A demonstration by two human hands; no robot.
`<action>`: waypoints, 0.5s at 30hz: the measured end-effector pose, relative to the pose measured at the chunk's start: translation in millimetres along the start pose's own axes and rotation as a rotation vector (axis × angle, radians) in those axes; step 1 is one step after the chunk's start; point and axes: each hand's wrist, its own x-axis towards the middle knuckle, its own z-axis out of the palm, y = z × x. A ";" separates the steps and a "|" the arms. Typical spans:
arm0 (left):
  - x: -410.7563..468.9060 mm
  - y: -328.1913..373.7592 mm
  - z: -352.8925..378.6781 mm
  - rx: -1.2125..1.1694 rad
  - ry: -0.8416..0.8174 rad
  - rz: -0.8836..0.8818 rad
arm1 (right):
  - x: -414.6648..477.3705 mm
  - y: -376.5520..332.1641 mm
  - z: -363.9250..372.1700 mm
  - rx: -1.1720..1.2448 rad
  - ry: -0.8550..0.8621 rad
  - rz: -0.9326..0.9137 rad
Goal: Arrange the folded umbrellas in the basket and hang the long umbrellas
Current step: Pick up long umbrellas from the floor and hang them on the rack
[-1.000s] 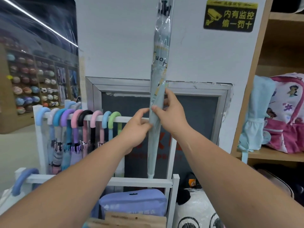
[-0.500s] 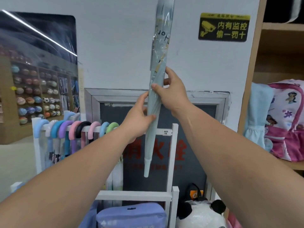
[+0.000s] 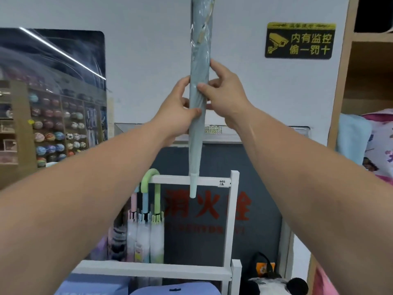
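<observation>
A long pale blue-grey umbrella (image 3: 198,52) in a clear plastic sleeve stands upright in front of me, tip down; its handle end is out of frame at the top. My left hand (image 3: 177,110) and my right hand (image 3: 224,96) both grip its shaft, the right slightly higher. The pale tip (image 3: 193,187) hangs just in front of the top rail of the white rack (image 3: 176,179). Long umbrellas with curved handles, the nearest one green (image 3: 151,184), hang on that rail at the left, partly hidden by my left arm.
The rack's lower rail (image 3: 153,269) crosses below, with a lilac folded item (image 3: 174,290) under it. A dark cabinet door with red characters (image 3: 261,209) stands behind. A panda toy (image 3: 274,284) sits at the lower right. A wooden shelf with a pink backpack (image 3: 380,141) flanks the right.
Both hands have lifted the umbrella higher, so its tip rose from the lower rail to the top rail. My view has tilted up and the row of hung handles slid behind my left arm.
</observation>
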 end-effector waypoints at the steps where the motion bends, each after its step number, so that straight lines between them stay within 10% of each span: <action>1: 5.9 4.2 -2.8 0.000 0.001 0.001 | 7.1 -3.8 0.8 -0.004 0.005 -0.012; 15: 49.8 -7.7 -25.5 0.053 0.043 0.026 | 53.9 10.7 31.7 0.009 0.077 -0.059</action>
